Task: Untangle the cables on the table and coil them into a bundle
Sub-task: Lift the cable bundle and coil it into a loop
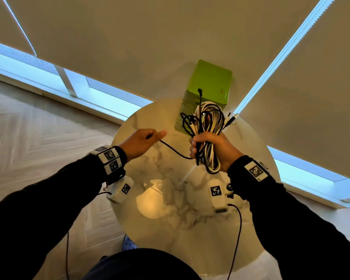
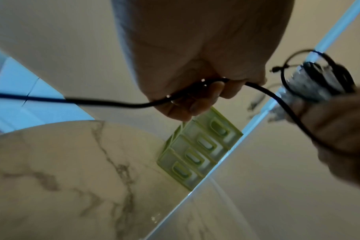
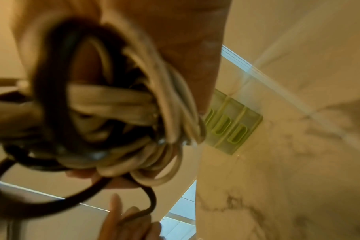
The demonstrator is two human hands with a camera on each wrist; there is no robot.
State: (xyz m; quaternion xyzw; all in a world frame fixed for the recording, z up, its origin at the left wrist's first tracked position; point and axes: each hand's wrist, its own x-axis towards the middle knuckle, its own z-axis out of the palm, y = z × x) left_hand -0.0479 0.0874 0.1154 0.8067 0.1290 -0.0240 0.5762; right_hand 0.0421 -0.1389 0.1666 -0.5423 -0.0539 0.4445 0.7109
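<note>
Cables fill my right hand [image 1: 210,146]: a mixed coil of white and black loops [image 1: 208,126] that I clench around its waist, holding it upright above the marble surface [image 1: 170,209] so the loops hang free and nothing drags or snags on the tabletop. Several plug ends poke out at the top and to the right of the coil. My fist sits at the middle of the bundle, I think because that pins every turn at once and keeps the coil from springing apart.

My left hand [image 1: 141,142] is closed on a single black cable [image 1: 174,151], with the strand running through the curled fingers [image 2: 195,104]. That strand sags in a shallow curve between my two hands and joins the bundle at my right fist. Keeping the hands apart takes up the slack, which should let me lay this last length around the coil neatly. In the left wrist view the cable also trails off past my hand to the left, so some length seems left to wind.

Behind the bundle, at the far edge of the surface, stands a green plastic drawer box [image 1: 210,81], untouched by either hand.
</note>
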